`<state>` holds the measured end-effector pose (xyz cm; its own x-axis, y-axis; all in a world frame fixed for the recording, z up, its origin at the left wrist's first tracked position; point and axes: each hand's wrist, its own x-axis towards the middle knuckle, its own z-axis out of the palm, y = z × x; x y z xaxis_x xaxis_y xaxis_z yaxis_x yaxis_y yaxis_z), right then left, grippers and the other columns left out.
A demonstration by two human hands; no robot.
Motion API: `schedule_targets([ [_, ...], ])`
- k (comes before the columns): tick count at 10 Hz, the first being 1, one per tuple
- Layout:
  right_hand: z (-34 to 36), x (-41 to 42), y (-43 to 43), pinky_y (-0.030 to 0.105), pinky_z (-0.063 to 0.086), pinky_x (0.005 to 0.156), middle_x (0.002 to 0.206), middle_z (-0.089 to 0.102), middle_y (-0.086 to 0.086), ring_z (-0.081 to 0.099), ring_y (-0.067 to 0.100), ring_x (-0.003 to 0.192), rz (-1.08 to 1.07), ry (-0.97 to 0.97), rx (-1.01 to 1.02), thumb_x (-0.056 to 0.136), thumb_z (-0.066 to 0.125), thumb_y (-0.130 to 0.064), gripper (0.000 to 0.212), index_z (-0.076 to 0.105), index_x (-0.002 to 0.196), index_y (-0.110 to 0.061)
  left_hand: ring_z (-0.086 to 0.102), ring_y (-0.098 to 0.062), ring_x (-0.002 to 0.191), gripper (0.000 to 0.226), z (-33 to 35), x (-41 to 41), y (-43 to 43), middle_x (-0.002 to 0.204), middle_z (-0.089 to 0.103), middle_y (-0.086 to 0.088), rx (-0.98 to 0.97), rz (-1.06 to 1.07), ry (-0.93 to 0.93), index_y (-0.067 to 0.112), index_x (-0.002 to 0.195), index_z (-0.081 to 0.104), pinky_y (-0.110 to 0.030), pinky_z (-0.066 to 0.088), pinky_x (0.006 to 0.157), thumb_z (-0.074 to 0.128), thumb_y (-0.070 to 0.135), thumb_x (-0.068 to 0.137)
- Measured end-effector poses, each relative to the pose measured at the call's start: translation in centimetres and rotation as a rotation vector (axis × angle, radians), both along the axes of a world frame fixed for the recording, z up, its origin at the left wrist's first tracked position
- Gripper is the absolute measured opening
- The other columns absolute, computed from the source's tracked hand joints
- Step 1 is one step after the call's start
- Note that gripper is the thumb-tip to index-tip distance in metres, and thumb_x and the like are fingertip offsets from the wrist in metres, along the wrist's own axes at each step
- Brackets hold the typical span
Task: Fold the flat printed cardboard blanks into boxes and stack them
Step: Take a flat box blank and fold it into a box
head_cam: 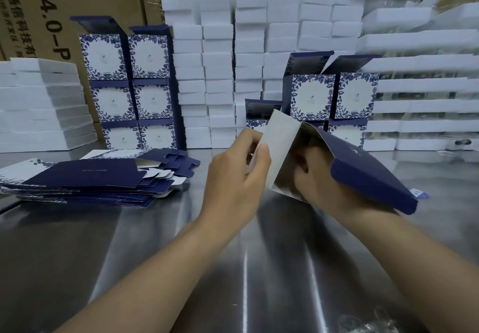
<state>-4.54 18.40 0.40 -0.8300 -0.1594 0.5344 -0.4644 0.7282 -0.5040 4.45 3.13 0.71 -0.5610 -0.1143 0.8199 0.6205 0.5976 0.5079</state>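
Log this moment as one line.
step: folding box | left hand: pinches white flap | right hand: inside box, gripping | blanks: piled left | table: steel

Brushed stainless-steel worktop (233, 268), smooth and glossy, streaked with pale reflections. Half-folded navy printed cardboard box (368, 174), matt outside, plain matt white card inside. Loose pile of flat navy-and-white cardboard blanks (85, 180), smooth thin card with clean die-cut edges. Stacks of folded blue-and-white floral printed cardboard boxes (127, 84), smooth with a soft satin look. Wall of white foam blocks (248, 47), matt and slightly rough at the edges. Large brown corrugated cardboard cartons (64, 1), dull and papery, printed in black ink, with shiny clear tape at one seam.
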Motion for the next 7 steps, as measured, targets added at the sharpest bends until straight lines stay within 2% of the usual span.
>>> schedule_targets([
  [1, 0.5, 1.5, 0.4, 0.020, 0.048, 0.069, 0.089, 0.070, 0.007, 0.059, 0.022, 0.076, -0.005, 0.060, -0.061, 0.097, 0.051, -0.014, 0.022, 0.070, 0.093, -0.004, 0.056, -0.023, 0.070, 0.015, 0.0, 0.6, 0.7, 0.077, 0.065, 0.000, -0.025, -0.057, 0.006, 0.023, 0.098, 0.059, -0.046, 0.047, 0.064, 0.050, 0.030, 0.107],
  [2, 1.6, 4.2, 0.7, 0.028, 0.053, 0.077, 0.095, 0.074, 0.001, 0.068, 0.026, 0.087, 0.142, -0.078, -0.064, 0.099, 0.048, -0.029, 0.027, 0.072, 0.102, -0.017, 0.058, -0.020, 0.072, 0.015, 0.1, 0.9, 1.3, 0.080, 0.066, 0.002, 0.008, -0.114, 0.008, 0.023, 0.100, 0.060, -0.041, 0.047, 0.063, 0.049, 0.028, 0.109],
  [3, 1.9, 4.6, 0.5, 0.012, 0.046, 0.075, 0.106, 0.064, 0.029, 0.061, 0.045, 0.109, 0.341, -0.368, -0.241, 0.106, 0.043, 0.005, 0.020, 0.061, 0.111, 0.011, 0.060, -0.015, 0.074, 0.015, 0.1, 1.0, 1.4, 0.083, 0.067, 0.007, 0.016, -0.138, 0.013, 0.022, 0.102, 0.061, -0.034, 0.044, 0.062, 0.049, 0.028, 0.109],
  [4, 1.5, 4.1, 0.2, 0.041, 0.041, 0.069, 0.073, 0.052, 0.014, 0.051, 0.042, 0.081, 0.179, -0.287, -0.147, 0.100, 0.052, 0.004, 0.017, 0.054, 0.084, -0.001, 0.060, -0.013, 0.074, 0.015, 0.0, 0.9, 1.3, 0.083, 0.066, 0.010, 0.026, -0.107, 0.034, 0.023, 0.102, 0.060, -0.034, 0.043, 0.062, 0.048, 0.028, 0.108],
  [5, 1.0, 3.7, -0.4, 0.053, 0.046, 0.084, 0.109, 0.064, 0.036, 0.057, 0.054, 0.106, 0.266, -0.169, -0.304, 0.108, 0.047, -0.003, 0.018, 0.063, 0.100, -0.007, 0.061, -0.016, 0.076, 0.016, 0.1, 0.8, 1.1, 0.084, 0.065, 0.010, 0.042, -0.037, 0.048, 0.021, 0.104, 0.061, -0.039, 0.047, 0.064, 0.047, 0.028, 0.108],
  [6, 1.3, 3.9, -0.5, 0.052, 0.044, 0.112, 0.141, 0.064, 0.014, 0.058, 0.037, 0.131, 0.287, -0.171, -0.219, 0.111, 0.038, -0.048, 0.044, 0.056, 0.141, -0.022, 0.059, -0.011, 0.075, 0.016, 0.2, 0.6, 0.8, 0.081, 0.062, 0.016, 0.086, 0.006, 0.058, 0.021, 0.104, 0.061, -0.032, 0.043, 0.064, 0.047, 0.028, 0.107],
  [7, 1.4, 4.8, -0.1, 0.029, 0.040, 0.115, 0.140, 0.065, -0.016, 0.057, 0.007, 0.135, 0.313, 0.002, -0.378, 0.103, 0.040, -0.070, 0.047, 0.056, 0.140, -0.047, 0.064, -0.012, 0.086, 0.015, 0.4, 0.3, 0.4, 0.092, 0.066, 0.014, 0.103, 0.032, 0.081, 0.024, 0.106, 0.063, -0.036, 0.050, 0.067, 0.049, 0.029, 0.107],
])
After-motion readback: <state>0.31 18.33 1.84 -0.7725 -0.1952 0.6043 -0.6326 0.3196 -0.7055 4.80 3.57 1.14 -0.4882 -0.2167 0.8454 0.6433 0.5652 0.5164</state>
